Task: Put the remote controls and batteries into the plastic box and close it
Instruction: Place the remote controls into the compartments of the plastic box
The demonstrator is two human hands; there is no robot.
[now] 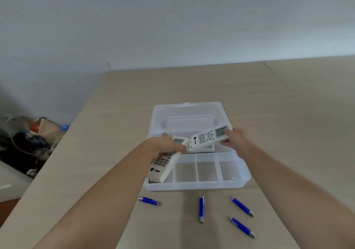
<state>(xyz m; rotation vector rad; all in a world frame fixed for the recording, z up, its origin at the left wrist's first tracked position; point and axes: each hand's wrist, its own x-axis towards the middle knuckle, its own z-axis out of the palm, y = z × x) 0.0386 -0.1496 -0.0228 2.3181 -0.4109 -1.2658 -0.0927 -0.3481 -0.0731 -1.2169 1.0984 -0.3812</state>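
Note:
A clear plastic box [238, 181] lies open on the table, its lid [188, 112] folded back flat behind it. My left hand [165, 145] grips a white remote control [163, 167] over the box's left front corner. My right hand [235, 139] holds a second white remote [208, 138] by its screen end, above the box's large back compartment. Under that remote a third white object [207, 149] lies in the compartment, mostly hidden. Several blue batteries [201, 208] lie on the table in front of the box, one at the left [149, 200].
The front row of small box compartments [206, 171] holds nothing visible. The wooden table [288, 114] extends far back and right. Off its left edge, a heap of bags and clutter [32, 139] sits on the floor by the wall.

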